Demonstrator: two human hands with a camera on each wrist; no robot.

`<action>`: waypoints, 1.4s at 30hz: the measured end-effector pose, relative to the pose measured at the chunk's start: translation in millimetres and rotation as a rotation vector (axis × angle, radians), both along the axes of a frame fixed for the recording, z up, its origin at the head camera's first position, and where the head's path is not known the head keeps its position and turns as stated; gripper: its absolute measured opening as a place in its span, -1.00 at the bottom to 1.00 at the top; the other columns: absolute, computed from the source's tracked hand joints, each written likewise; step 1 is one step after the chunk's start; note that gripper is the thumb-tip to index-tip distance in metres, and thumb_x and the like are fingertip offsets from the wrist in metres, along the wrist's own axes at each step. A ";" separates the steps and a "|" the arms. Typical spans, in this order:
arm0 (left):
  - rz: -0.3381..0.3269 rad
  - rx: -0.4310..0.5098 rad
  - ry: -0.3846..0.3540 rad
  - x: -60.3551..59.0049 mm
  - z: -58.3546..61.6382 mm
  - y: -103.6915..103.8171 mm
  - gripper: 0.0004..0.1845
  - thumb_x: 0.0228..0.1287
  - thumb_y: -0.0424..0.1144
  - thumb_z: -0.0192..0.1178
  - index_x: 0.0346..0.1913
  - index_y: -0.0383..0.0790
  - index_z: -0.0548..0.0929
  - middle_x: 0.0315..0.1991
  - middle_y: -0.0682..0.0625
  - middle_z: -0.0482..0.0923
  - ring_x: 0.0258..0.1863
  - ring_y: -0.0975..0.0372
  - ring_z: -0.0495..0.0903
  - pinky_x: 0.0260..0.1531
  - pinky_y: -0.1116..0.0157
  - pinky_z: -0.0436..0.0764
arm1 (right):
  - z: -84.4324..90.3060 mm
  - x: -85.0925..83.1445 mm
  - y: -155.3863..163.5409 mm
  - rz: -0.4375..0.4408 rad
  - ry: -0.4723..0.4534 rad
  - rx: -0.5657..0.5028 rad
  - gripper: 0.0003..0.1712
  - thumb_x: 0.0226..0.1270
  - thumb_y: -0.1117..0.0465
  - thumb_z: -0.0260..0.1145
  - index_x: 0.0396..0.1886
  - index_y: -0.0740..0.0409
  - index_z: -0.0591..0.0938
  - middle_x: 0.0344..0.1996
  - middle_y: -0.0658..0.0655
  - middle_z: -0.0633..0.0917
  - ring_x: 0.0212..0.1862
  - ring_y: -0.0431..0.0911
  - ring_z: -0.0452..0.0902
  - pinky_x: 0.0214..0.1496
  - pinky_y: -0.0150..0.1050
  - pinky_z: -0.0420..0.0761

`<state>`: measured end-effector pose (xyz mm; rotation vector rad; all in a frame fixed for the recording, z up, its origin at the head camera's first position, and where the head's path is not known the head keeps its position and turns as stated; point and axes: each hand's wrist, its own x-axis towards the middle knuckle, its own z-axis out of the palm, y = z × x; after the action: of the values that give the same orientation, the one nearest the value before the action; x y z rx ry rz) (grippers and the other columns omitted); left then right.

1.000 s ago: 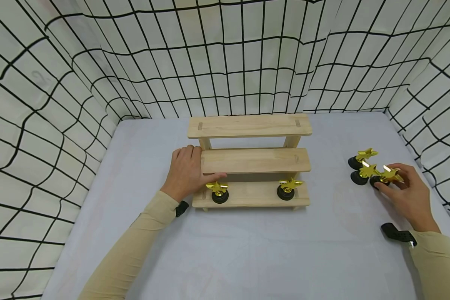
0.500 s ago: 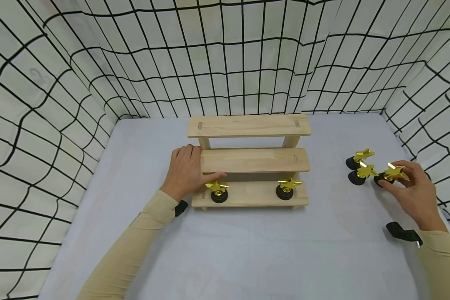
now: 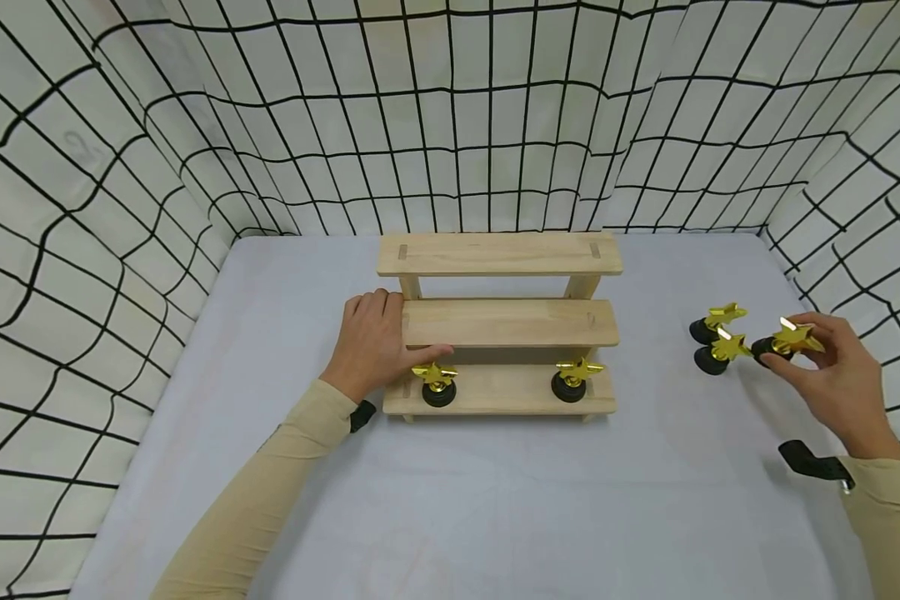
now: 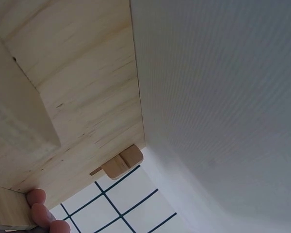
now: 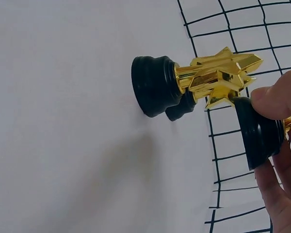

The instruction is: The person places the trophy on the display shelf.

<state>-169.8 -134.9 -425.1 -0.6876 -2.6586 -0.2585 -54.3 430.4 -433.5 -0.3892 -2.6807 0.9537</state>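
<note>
A three-tier wooden shelf [image 3: 510,322] stands at the middle of the table. My left hand [image 3: 367,346] grips the left end of its middle board; fingertips [image 4: 40,211] curl around the wood in the left wrist view. On the bottom board stand two gold star trophies with black bases, one at the left [image 3: 437,385] and another at the right [image 3: 570,382]. Over at the right, my right hand [image 3: 843,379] holds a third star trophy [image 5: 259,133] by its black base, tilted and raised off the table. Beside it, two similar trophies, a nearer one [image 3: 729,347] and a farther one [image 3: 723,315], stand upright.
The white table [image 3: 510,508] reaches out on all sides of the shelf. Black netting [image 3: 487,117] hangs over pale walls at the back, left and right. A black strap [image 3: 813,462] sits at the right wrist.
My right hand has drawn its trophy up and slightly away from the two standing ones, toward the right. The left hand keeps its place on the shelf.
</note>
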 end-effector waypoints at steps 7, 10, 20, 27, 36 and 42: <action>-0.004 -0.011 -0.008 1.1 0.4 -0.6 0.00 -0.13 0.61 0.33 -0.11 -0.37 0.54 -0.22 -0.21 0.55 -0.12 -0.12 0.56 -0.01 -0.02 0.43 | 9.9 -2.1 -5.5 0.009 -0.012 0.036 -0.24 0.35 0.11 0.48 0.48 -0.21 0.37 -0.02 -0.60 0.31 -0.07 -0.78 0.18 0.12 -0.85 0.30; -0.002 -0.012 0.001 0.7 0.1 -0.8 0.00 -0.14 0.61 0.33 -0.12 -0.36 0.54 -0.22 -0.21 0.55 -0.13 -0.11 0.57 -0.03 -0.01 0.43 | 14.1 -3.0 -6.9 0.010 -0.013 0.064 -0.24 0.35 0.12 0.48 0.49 -0.13 0.37 -0.03 -0.58 0.31 -0.09 -0.78 0.16 0.08 -0.85 0.29; 0.009 -0.004 -0.015 -0.9 -0.8 -0.5 -0.01 -0.16 0.60 0.36 -0.12 -0.35 0.53 -0.24 -0.20 0.53 -0.15 -0.10 0.55 -0.03 0.00 0.41 | 26.1 -4.6 -8.9 0.014 0.021 0.100 -0.22 0.35 0.24 0.46 0.50 0.02 0.33 -0.03 -0.57 0.30 -0.09 -0.76 0.17 0.15 -0.87 0.26; 0.015 0.005 -0.026 -1.0 -1.3 -0.1 0.00 -0.17 0.61 0.36 -0.13 -0.34 0.53 -0.25 -0.18 0.53 -0.16 -0.09 0.54 -0.03 0.00 0.41 | 33.9 -7.4 -12.3 0.033 0.056 0.096 -0.22 0.34 0.28 0.46 0.48 0.07 0.34 -0.08 -0.68 0.26 -0.04 -0.73 0.18 0.26 -0.82 0.25; 0.013 0.008 -0.037 -0.6 -0.5 -0.7 0.00 -0.17 0.60 0.37 -0.10 -0.35 0.54 -0.25 -0.19 0.53 -0.17 -0.08 0.54 -0.04 0.01 0.41 | 41.9 -13.2 -24.4 0.094 0.113 0.060 -0.23 0.26 0.41 0.49 0.44 0.11 0.40 0.02 -0.65 0.29 0.01 -0.72 0.23 0.27 -0.82 0.24; 0.013 0.009 -0.036 -0.5 -0.3 0.2 0.00 -0.16 0.58 0.38 -0.09 -0.36 0.54 -0.23 -0.20 0.54 -0.15 -0.09 0.54 -0.03 0.00 0.42 | 48.2 -19.1 -33.4 0.149 0.130 0.067 -0.21 0.19 0.42 0.54 0.40 0.16 0.43 0.01 -0.65 0.33 -0.01 -0.73 0.27 0.22 -0.87 0.21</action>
<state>-170.3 -134.7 -425.4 -0.6681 -2.6934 -0.2820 -73.4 397.0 -385.3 -0.1097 -2.6431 0.8938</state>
